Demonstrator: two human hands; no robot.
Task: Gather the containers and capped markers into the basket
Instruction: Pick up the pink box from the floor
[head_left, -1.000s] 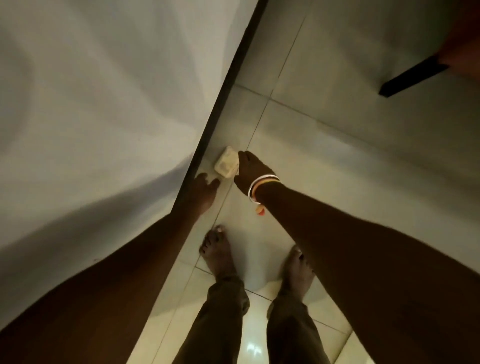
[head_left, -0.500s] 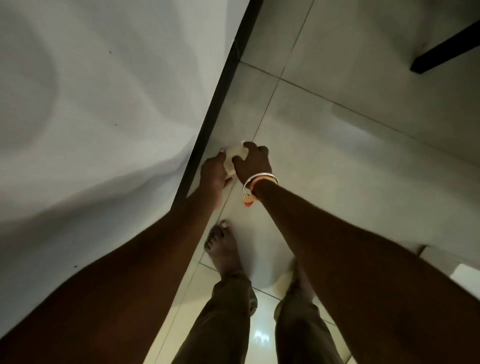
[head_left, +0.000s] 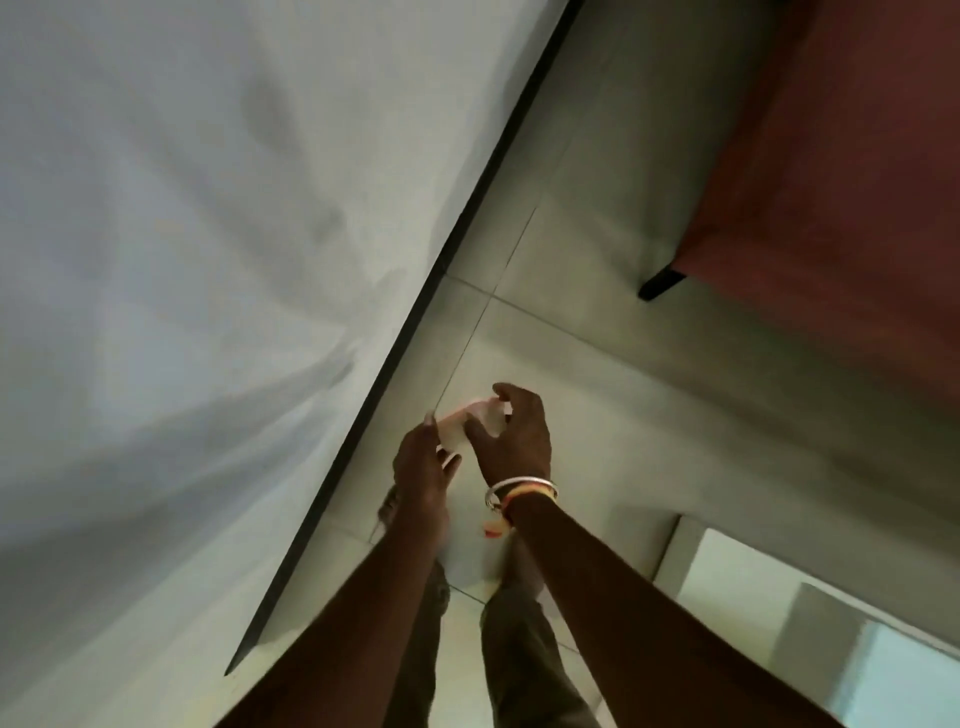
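We hold a small pale container (head_left: 467, 431) between both hands, raised clear of the floor (head_left: 597, 374) and just beside the dark edge of the table (head_left: 410, 332). It is blurred, so we cannot tell its exact shape or whether it has a lid. Our right hand (head_left: 514, 441) wraps over its right and far side, the fingers (head_left: 506, 391) curled above it and the thumb reaching in below, so the container sits in the hollow of that grasp. Our left hand (head_left: 418, 467) meets it from the left, its fingers (head_left: 427, 423) bent against the near left end of the container and pinching it there. The two hands are close together with the container between them. A white bangle (head_left: 511, 486) and an orange band circle the right wrist, with a small orange tag hanging under them. The table spreads to the left under a white cloth (head_left: 182, 260) with soft creases. Below the hands we see our trouser legs (head_left: 519, 654) over the pale floor tiles. At the upper right stands a reddish-brown piece of furniture (head_left: 841, 156) on a black leg (head_left: 662, 285), well apart from the hands. A light panel (head_left: 779, 597) lies at the lower right.
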